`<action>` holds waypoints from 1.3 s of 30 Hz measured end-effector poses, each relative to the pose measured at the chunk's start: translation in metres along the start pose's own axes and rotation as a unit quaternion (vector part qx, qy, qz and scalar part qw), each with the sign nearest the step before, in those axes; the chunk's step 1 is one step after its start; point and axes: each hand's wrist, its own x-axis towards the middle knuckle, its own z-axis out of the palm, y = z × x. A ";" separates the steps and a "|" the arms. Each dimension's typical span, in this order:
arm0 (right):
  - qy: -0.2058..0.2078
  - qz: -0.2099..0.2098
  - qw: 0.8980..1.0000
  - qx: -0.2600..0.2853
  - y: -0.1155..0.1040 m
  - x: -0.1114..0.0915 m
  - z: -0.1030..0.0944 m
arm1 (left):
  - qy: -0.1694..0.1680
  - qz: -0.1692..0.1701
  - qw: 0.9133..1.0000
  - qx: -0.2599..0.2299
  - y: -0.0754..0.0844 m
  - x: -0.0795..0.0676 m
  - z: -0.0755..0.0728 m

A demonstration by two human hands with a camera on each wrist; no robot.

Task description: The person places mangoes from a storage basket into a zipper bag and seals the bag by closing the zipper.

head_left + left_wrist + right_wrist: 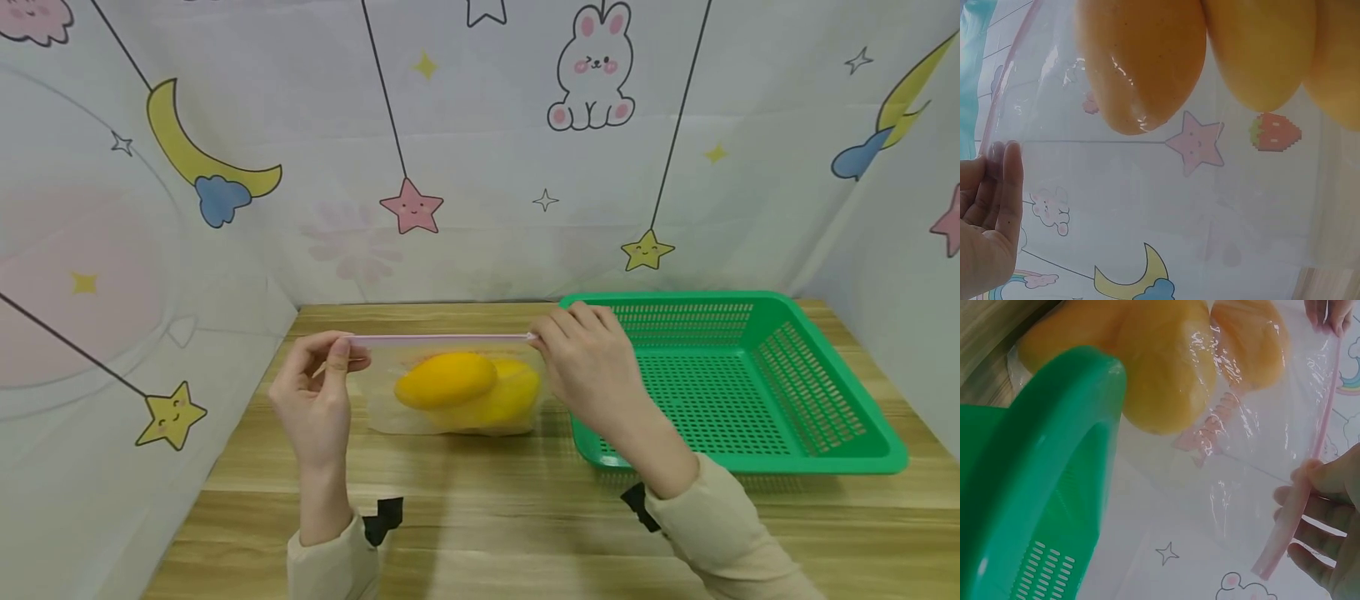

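A clear zip bag [381, 414] with a pink seal strip [442, 337] hangs upright over the wooden table. Inside it lie yellow-orange mangoes [447, 381]; three show in the left wrist view, the nearest mango [1144, 62] more orange than the others. At the bag's upper left corner my left hand [318, 396] pinches the strip between thumb and fingers. My right hand [588, 362] pinches the strip near its right end. The right wrist view shows that thumb and forefinger on the strip, with a short end [1282, 534] sticking out past them.
A green plastic basket [675, 298] with perforated walls stands to the right, close beside my right hand and forearm. The wooden table [480, 533] extends in front of the bag. A white cloth [495, 167] with cartoon prints hangs behind and along the sides.
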 end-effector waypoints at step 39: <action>-0.005 0.013 1.000 -0.004 0.020 -0.013 -0.003 | 0.001 0.002 1.000 -0.001 -0.001 0.001 -0.002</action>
